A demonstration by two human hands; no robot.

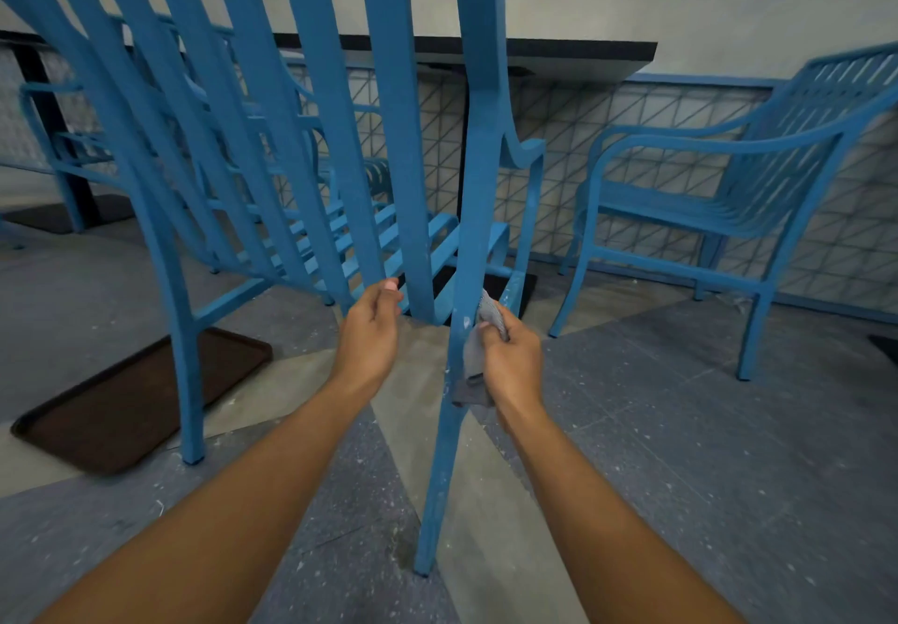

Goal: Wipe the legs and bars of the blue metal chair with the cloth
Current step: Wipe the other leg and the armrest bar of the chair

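The floor [680,429] is grey stone with pale diagonal bands and white specks. A wall with a wire grid [607,137] stands behind, under a dark table top [534,52]. The blue metal chair [340,113] fills the near view, its back slats rising to the top edge. A second blue chair [729,195] stands well apart at the right, and a brown tray [121,404] lies on the floor at the left. The right hand [510,361] grips the grey cloth [474,366] and presses it on the rear right leg [452,380]. The left hand [371,327] hangs loosely curled near a slat, holding nothing. Bare floor lies around the foot of this leg.
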